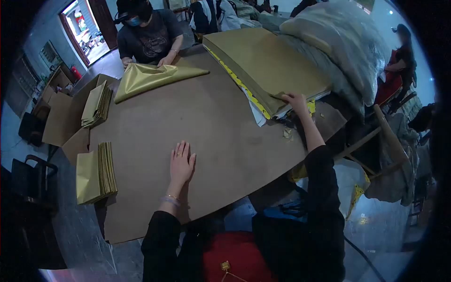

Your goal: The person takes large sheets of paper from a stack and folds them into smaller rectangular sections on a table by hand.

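My left hand point(182, 163) lies flat on the brown cardboard tabletop point(225, 155), fingers stretched out, with nothing in it. At the near right corner of a thick stack of large gold paper sheets point(268, 63), my right hand point(297, 102) grips the top sheet's corner, which buckles slightly beside the fingers. Yellow-and-white wrapping point(244, 89) shows along the stack's left side and under its near edge. Part of the right thumb is hard to see.
Across the table a masked person point(149, 37) handles a folded gold sheet point(150, 80). Folded gold bundles point(96, 174) sit at the left edge, near an open cardboard box point(70, 113) holding more. Plastic-wrapped bales point(343, 42) and a wooden chair point(390, 136) stand at right.
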Action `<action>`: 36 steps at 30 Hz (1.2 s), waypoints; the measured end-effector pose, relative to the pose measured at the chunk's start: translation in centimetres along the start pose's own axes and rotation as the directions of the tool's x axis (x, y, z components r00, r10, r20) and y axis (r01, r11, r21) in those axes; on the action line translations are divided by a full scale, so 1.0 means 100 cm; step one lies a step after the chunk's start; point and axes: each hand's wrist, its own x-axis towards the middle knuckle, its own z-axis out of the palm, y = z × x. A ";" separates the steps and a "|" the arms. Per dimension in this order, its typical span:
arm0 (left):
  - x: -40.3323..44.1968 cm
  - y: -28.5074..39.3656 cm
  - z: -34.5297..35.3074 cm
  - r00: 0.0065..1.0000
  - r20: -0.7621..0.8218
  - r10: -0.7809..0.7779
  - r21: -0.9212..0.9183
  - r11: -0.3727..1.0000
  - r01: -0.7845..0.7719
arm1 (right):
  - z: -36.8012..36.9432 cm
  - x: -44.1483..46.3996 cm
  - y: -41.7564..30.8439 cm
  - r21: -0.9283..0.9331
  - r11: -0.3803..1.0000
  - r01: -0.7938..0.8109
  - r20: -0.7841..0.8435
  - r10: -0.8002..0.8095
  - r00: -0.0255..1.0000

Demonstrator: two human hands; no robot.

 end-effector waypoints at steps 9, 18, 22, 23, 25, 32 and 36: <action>0.000 0.001 -0.001 1.000 0.014 -0.006 0.009 1.000 0.006 | 0.004 -0.010 -0.006 0.082 0.992 0.093 -0.209 -0.074 0.975; 0.000 0.000 -0.001 0.998 0.049 -0.027 0.036 0.999 0.025 | 0.011 -0.005 0.004 0.150 0.970 0.193 -0.176 -0.166 0.970; -0.001 0.004 -0.004 0.999 0.036 -0.026 0.021 0.999 0.025 | 0.004 -0.006 -0.001 0.054 0.956 0.288 -0.178 -0.275 0.945; 0.000 0.003 -0.003 0.999 0.037 -0.026 0.019 0.999 0.026 | 0.007 -0.003 0.008 0.076 0.952 0.297 -0.158 -0.282 0.946; -0.001 0.001 -0.001 1.000 0.008 -0.007 0.015 1.000 0.007 | 0.007 -0.004 0.014 0.096 0.948 0.302 -0.137 -0.288 0.948; -0.001 0.003 -0.004 1.000 -0.013 -0.003 0.024 1.000 0.003 | 0.009 -0.004 0.017 0.283 0.939 0.196 -0.093 -0.177 0.980; -0.001 0.005 -0.005 1.000 -0.002 -0.018 0.017 1.000 0.018 | 0.006 -0.008 0.002 0.160 0.972 0.173 -0.109 -0.157 0.982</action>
